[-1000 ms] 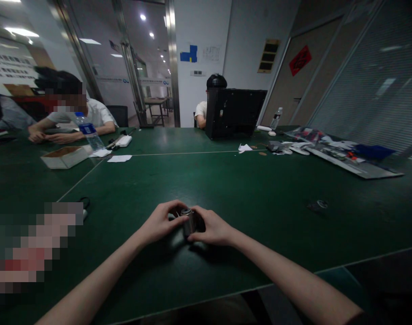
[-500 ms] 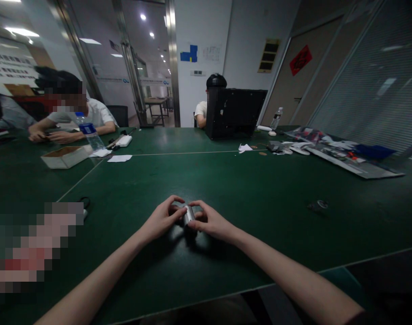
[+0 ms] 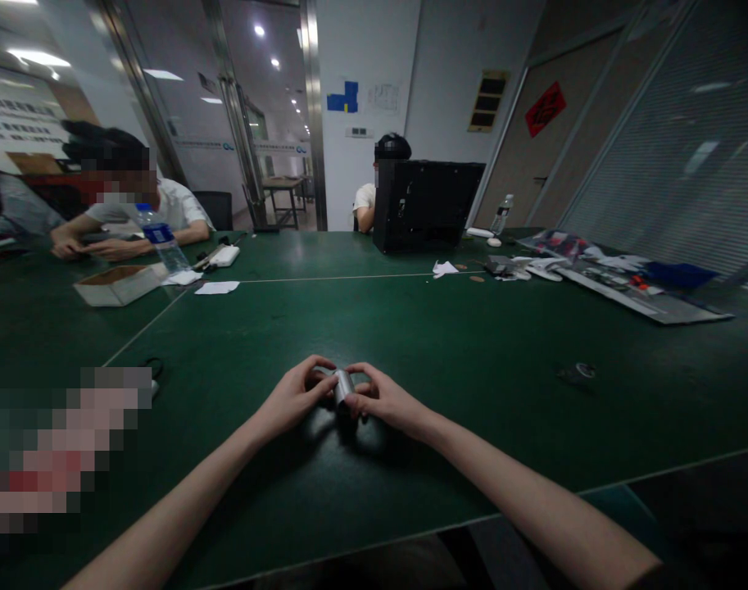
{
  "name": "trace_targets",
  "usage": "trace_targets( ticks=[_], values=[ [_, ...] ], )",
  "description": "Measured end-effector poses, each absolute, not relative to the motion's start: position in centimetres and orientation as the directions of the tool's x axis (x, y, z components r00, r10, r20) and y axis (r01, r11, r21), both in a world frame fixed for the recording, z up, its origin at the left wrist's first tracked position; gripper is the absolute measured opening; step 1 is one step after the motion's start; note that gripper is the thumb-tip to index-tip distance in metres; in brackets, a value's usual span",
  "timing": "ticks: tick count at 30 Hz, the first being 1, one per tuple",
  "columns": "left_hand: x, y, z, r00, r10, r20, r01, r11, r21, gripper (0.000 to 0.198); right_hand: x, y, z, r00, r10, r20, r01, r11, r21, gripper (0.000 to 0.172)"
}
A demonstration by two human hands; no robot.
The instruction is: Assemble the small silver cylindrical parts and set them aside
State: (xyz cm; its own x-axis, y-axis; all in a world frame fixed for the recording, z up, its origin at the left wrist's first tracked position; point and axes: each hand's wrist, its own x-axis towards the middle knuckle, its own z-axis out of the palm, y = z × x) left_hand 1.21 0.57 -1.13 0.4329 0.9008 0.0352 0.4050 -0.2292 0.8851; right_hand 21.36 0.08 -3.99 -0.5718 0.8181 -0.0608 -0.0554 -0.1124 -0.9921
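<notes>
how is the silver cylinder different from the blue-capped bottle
The silver cylinder is held by the left hand and right hand; the blue-capped bottle stands farther back. The cylinder looks metallic, the bottle clear with a blue label. The cylinder is shorter than the bottle. Both are roughly cylindrical.

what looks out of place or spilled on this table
The far right looks untidy: assorted items lie jumbled on a flat board, and a ragged white scrap lies loose left of it. No spill shows, and the held silvery cylinder shows no clear damage.
</notes>
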Motion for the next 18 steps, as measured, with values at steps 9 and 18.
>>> trace_targets(
  ticks=[9, 18],
  values=[
    [0.99, 0.68, -1.13, 0.419, 0.907, 0.043, 0.355, -0.208, 0.911, 0.035, 21.35, -0.04, -3.89, -0.591, 0.807, -0.008, -0.057, -0.051, -0.997, 0.058],
    [1.07, 0.26, -0.85, 0.502, 0.859, 0.100, 0.311, -0.288, 0.906, 0.037, 21.18, 0.18, -4.47, -0.541, 0.839, 0.051, 0.040, 0.086, -0.995, 0.057]
  ],
)
